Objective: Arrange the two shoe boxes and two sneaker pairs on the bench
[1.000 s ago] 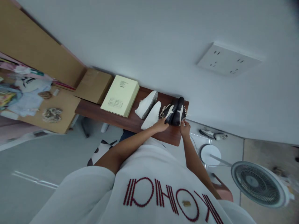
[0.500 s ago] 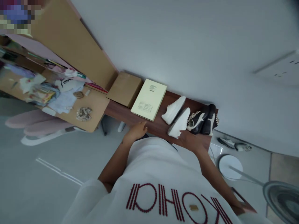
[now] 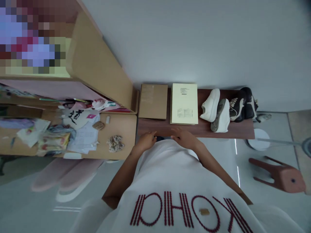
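My left hand [image 3: 147,141] is at the front edge of a dark wooden bench [image 3: 155,129], in front of a brown cardboard box [image 3: 153,102]. Its thumb and fingers are apart and hold nothing. My right hand [image 3: 186,138] reaches the same edge with fingers outstretched, just in front of a pale yellow box [image 3: 184,103] with printed labels. Right of that box lie two white shoes [image 3: 211,105], the nearer one showing a grey area [image 3: 219,114]. A pair of black shoes [image 3: 239,105] with white trim sits beside them at the bench's right end.
A desk [image 3: 130,129] adjoins the bench on the left, with papers, a white cap [image 3: 79,117], a patterned scrunchie [image 3: 115,143] and bagged items. A tall wooden cabinet side [image 3: 104,64] rises behind it. Right, on the floor, are a reddish-brown stool [image 3: 284,176] and a round white base [image 3: 259,139].
My right hand has left the nearer white shoe and moved left to the bench edge before the yellow box. The view has turned and levelled. My left hand stays by the edge.
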`<state>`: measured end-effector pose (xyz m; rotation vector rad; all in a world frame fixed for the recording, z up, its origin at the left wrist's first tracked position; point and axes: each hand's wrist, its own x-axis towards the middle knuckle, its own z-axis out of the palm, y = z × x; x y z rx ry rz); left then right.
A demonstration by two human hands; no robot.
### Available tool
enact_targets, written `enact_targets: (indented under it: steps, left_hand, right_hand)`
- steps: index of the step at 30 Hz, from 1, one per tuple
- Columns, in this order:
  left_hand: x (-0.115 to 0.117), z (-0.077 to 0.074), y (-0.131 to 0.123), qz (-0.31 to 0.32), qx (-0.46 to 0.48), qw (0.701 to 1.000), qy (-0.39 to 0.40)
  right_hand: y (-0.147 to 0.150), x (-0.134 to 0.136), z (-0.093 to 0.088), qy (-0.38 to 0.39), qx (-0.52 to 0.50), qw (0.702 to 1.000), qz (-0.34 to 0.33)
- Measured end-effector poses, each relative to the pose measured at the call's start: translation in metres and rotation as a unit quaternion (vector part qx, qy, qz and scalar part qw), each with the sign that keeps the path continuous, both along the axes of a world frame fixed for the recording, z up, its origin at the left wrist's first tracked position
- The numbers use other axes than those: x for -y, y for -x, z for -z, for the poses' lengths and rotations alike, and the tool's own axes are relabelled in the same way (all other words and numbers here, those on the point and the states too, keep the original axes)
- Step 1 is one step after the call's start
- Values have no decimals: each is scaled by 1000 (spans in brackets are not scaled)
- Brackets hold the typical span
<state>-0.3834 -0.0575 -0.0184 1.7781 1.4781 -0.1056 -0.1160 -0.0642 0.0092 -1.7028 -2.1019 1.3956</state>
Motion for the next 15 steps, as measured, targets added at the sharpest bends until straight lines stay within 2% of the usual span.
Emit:
enact_targets:
  steps: [2,4,7,9,12,15]
  left_hand:
    - [-5,2,23,-30,9,999,-9]
    - [-14,9,39,-109,33,993,-41]
    - [-30,27,54,-256,104,956,-98]
    - [-44,41,60,-333,155,924,-107]
    - [-66,60,66,-392,206,893,-82]
    - [-88,77,68,-417,241,875,-53]
  right_hand:
    - [10,5,10,0,-35,997,66]
    - [20,4,23,5,-69,986,150]
    - [36,-9,46,27,-95,954,282]
    - [47,-25,60,36,-112,930,348]
    - [61,-51,77,36,-139,904,402]
    - [71,-75,91,23,-148,899,412]
